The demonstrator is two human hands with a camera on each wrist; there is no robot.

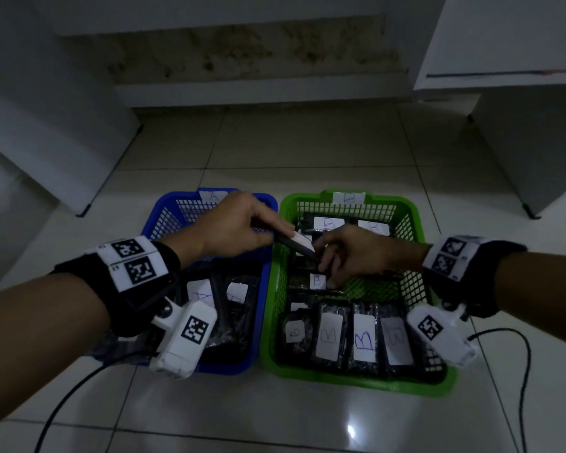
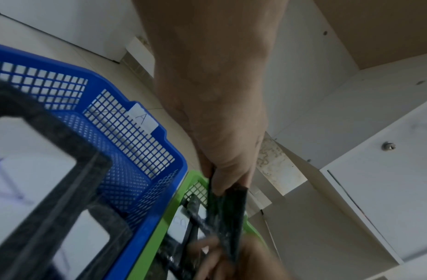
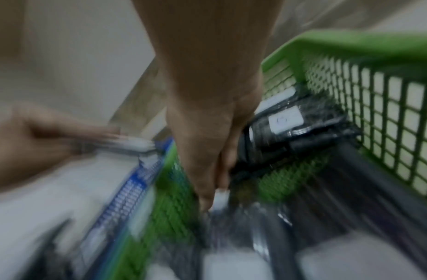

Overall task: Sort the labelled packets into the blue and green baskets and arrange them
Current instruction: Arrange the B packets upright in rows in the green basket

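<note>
Here my left hand [image 1: 239, 223] reaches across the blue basket [image 1: 206, 366], fingers pinching a dark packet [image 1: 296, 245] over the green basket [image 1: 356, 380]. My right hand [image 1: 356, 253] fingers curl onto a packet labelled "B" [image 1: 317, 281] inside. Basket tags read "A" [image 1: 213, 196] and "B" [image 1: 349, 198].
</note>
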